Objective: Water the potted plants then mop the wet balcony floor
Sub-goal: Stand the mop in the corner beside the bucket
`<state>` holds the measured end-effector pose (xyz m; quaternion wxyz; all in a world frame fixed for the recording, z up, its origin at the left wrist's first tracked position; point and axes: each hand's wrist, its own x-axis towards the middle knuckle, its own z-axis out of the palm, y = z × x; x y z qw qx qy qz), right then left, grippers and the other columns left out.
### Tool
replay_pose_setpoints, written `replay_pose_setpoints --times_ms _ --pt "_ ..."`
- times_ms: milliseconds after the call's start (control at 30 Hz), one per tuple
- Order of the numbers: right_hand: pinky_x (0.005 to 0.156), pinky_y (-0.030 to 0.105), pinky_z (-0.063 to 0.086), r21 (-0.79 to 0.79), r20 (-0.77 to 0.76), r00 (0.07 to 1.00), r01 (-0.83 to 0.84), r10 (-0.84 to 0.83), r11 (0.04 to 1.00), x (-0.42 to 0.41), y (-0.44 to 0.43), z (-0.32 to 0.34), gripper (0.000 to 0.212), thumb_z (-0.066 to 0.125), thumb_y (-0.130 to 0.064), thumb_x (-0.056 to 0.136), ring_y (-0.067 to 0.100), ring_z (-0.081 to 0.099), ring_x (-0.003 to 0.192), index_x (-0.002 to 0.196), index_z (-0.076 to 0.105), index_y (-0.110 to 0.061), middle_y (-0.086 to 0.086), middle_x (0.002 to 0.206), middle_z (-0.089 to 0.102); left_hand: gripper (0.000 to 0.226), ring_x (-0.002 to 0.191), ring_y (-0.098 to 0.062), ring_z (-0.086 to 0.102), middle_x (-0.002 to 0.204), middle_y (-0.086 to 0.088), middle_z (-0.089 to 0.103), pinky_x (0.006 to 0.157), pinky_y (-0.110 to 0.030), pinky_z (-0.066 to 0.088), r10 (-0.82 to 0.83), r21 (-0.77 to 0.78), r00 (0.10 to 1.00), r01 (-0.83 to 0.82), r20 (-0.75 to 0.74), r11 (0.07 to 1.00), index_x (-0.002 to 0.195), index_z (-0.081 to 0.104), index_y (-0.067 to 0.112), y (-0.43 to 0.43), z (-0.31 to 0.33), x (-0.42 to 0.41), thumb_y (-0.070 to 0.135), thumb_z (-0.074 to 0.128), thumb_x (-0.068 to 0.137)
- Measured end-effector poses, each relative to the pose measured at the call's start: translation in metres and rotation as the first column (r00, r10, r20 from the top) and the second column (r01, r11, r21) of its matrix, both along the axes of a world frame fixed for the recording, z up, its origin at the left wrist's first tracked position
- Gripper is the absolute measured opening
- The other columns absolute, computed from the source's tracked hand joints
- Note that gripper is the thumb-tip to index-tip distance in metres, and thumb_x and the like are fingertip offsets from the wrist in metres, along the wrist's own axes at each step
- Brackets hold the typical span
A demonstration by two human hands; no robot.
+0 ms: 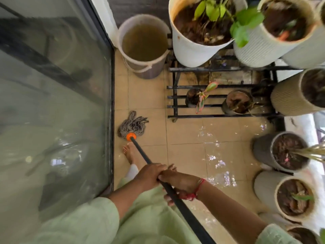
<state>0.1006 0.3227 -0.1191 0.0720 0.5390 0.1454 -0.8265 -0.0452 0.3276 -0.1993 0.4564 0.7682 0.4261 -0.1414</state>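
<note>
A string mop with a grey head and an orange collar rests on the beige tiled floor beside the glass door. Its black handle runs back toward me. My left hand grips the handle higher up, and my right hand, with a red thread at the wrist, grips it just behind. Puddles glisten on the tiles to the right. Potted plants stand around: large white pots on a black metal rack, and a grey pot on the floor.
A bucket of murky water stands at the far end by the door frame. The glass sliding door fills the left side. My bare foot is just behind the mop head. More pots line the right edge.
</note>
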Motion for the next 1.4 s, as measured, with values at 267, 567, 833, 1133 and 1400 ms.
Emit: replay_pose_setpoints --times_ms 267,567,833,1133,1400 --pt "0.059 0.033 0.058 0.089 -0.195 0.978 0.095 -0.076 0.992 0.073 0.003 0.13 0.033 0.052 -0.041 0.092 0.02 0.066 0.065 0.121 0.054 -0.027 0.013 0.096 0.067 0.011 0.078 -0.025 0.061 0.078 0.005 0.058 0.067 -0.039 0.05 0.328 -0.085 0.943 -0.323 0.055 0.943 0.071 0.047 0.034 0.024 0.045 0.016 0.041 0.042 0.063" --pt "0.062 0.03 0.058 0.632 -0.03 0.832 0.446 -0.555 0.634 0.128 0.008 0.191 0.028 0.049 0.0 0.092 0.025 0.063 0.084 0.117 0.057 -0.008 0.017 0.106 0.067 0.007 0.08 -0.01 0.054 0.087 0.008 0.054 0.067 -0.026 0.042 0.314 -0.006 0.913 -0.324 0.261 0.946 0.089 0.049 0.029 0.067 0.124 0.087 0.029 0.056 0.09" --pt "0.084 0.006 0.039 0.924 0.211 0.934 -0.094 -0.289 0.37 0.072 0.048 0.194 0.012 0.07 -0.05 0.068 -0.009 0.054 0.095 0.065 0.07 -0.038 -0.007 0.088 0.064 0.007 0.091 -0.013 0.055 0.101 0.005 0.056 0.078 -0.031 0.047 0.419 0.067 0.891 -0.435 0.175 0.898 0.097 0.049 0.022 0.063 0.122 0.049 0.026 0.053 0.093" --pt "0.056 0.016 0.042 0.915 0.236 0.971 -0.238 0.045 0.327 -0.053 0.169 0.19 0.022 0.059 -0.01 0.089 0.021 0.054 0.062 0.081 0.063 0.009 0.016 0.071 0.061 0.028 0.11 -0.024 0.058 0.112 -0.01 0.063 0.074 -0.024 0.037 0.826 -0.009 0.494 -0.857 0.271 0.516 0.12 0.055 0.007 0.126 0.148 -0.024 0.019 0.051 0.095" --pt "0.065 0.033 0.045 0.9 0.332 0.922 -0.373 0.2 0.225 -0.124 0.228 0.195 0.012 0.066 -0.022 0.085 0.011 0.056 0.068 0.083 0.065 -0.01 0.013 0.077 0.065 0.032 0.081 -0.015 0.065 0.089 0.001 0.069 0.065 -0.024 0.049 0.834 0.047 0.377 -0.919 0.403 0.392 0.113 0.06 0.026 0.185 0.176 -0.081 0.032 0.06 0.082"
